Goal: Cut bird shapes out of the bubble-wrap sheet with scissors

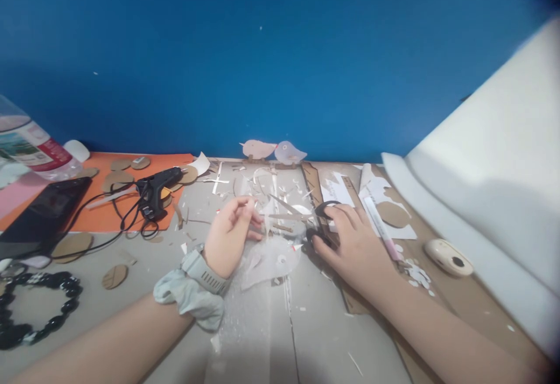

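Observation:
My right hand (352, 244) grips the black handles of a pair of scissors (297, 216), whose open blades point left. My left hand (231, 229) is closed in a pinch on a small pale piece of paper (258, 220) right at the blade tips. A translucent bird-shaped cutout (273, 258) lies on the table just below both hands. On my left wrist sit a grey watch (205, 272) and a pale scrunchie (190, 299).
A black glue gun (157, 188) with its cable rests on orange paper (105, 212). A phone (41, 216), a bottle (30, 147), a black bead bracelet (39, 308), cardboard discs, a pink pen (380, 229), a white round object (448, 257) and two paper birds (273, 150) lie around.

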Demonstrator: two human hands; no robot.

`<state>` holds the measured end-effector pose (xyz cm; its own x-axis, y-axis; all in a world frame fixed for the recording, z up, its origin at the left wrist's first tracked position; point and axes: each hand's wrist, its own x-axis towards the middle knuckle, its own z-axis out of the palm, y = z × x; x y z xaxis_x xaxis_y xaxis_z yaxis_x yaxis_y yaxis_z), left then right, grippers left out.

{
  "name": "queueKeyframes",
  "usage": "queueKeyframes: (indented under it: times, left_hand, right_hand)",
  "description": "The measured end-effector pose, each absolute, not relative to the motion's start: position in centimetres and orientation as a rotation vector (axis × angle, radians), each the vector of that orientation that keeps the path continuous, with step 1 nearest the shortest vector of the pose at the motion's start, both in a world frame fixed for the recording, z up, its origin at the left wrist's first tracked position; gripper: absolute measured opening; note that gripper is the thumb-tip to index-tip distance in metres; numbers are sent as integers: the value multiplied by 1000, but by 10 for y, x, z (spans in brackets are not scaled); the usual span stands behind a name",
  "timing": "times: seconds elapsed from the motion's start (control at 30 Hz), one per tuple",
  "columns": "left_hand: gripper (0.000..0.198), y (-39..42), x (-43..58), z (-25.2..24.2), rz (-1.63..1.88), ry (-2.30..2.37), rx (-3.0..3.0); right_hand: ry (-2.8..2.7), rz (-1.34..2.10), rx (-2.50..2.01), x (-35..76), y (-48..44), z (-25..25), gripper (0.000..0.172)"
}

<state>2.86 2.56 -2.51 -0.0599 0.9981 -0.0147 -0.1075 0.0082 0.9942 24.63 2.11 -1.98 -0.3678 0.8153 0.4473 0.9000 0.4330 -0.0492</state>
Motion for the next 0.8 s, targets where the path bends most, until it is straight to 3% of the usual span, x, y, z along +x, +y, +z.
queueKeyframes:
  times: [0.23,0.8]
  left_hand:
    - [25,25,25,-24,1230,1229,1227]
    - [33,18,26,-22,1271,1141,1282]
  right_hand:
    - [-2212,-64,-1537,247,22,-20,29]
    - [-2224,-107,-1521,249,23,-23,31]
